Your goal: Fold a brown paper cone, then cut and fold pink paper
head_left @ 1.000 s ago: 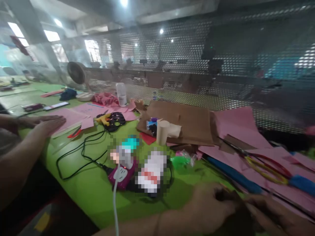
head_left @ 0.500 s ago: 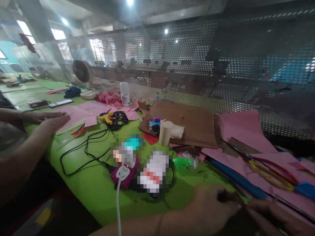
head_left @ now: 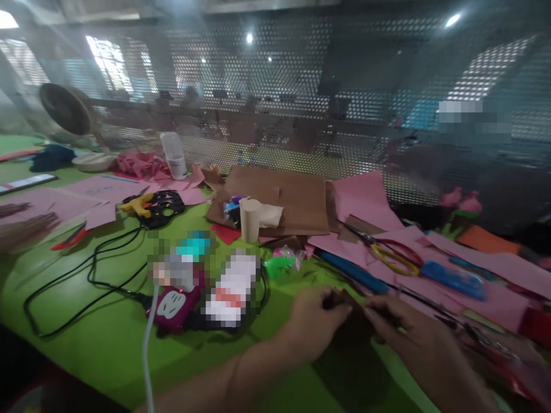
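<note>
A piece of dark brown paper [head_left: 353,324] is stretched between my two hands over the green table. My left hand [head_left: 316,324] pinches its left side with thumb and curled fingers. At its upper right edge, my right hand [head_left: 404,324] grips it between thumb and fingertips. The paper's lower part lies in shadow, so its outline is hard to make out. Just beyond my hands lies a blue-handled tool [head_left: 350,269]. Scissors with red and yellow handles [head_left: 394,255] rest on pink paper [head_left: 364,198] behind my right hand.
A purple power strip [head_left: 176,304] with a white cord and a blurred-out phone [head_left: 232,289] are left of my hands. Behind stand a beige paper roll [head_left: 250,221] and brown sheets [head_left: 297,201]. Another person's hands [head_left: 28,223] rest at far left. Perforated metal screens the back.
The view has swung right, so the table things appear further left. My hands and the brown paper now show more fully, with both hands still on it.
</note>
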### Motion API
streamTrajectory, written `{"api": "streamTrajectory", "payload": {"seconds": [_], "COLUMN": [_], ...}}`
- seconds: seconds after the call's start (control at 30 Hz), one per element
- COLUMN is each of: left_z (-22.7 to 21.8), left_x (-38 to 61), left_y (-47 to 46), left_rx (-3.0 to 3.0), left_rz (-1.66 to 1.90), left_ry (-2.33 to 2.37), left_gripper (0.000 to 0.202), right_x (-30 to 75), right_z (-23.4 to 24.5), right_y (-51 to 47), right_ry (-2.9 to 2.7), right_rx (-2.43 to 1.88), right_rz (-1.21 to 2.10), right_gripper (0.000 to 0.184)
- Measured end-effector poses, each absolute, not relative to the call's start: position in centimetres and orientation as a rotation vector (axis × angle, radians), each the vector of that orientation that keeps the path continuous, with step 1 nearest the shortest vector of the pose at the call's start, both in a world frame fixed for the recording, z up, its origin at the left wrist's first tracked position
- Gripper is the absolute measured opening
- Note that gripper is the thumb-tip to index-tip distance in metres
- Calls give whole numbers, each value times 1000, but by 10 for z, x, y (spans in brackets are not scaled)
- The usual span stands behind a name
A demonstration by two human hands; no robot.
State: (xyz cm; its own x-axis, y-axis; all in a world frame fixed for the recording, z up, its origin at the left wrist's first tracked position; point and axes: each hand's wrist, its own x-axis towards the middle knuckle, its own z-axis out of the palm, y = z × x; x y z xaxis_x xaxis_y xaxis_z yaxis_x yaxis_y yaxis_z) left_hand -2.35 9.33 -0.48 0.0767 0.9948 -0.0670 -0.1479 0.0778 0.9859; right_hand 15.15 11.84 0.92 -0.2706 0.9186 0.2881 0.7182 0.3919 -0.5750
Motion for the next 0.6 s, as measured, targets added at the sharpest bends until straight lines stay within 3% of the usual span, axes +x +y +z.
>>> {"api": "streamTrajectory", "payload": {"seconds": [0.4, 0.5, 0.6], "left_z": [-14, -14, -13], "left_x": [-29, -29, -29], "left_y": [91, 89, 87], "left_rx": [1100, 1070, 1099], "left_rz": [1056, 1057, 1053], "left_ry": [1062, 1052, 1083], "left_gripper": [22, 24, 25], "right_x": [155, 155, 152], "right_z": [23, 21, 24], "right_y": [109, 108, 105], "right_ry": [-2056, -1991, -2007], "right_rx": [-1437, -1379, -1291], "right_rz": [444, 475, 560], "right_gripper": [24, 4, 11]}}
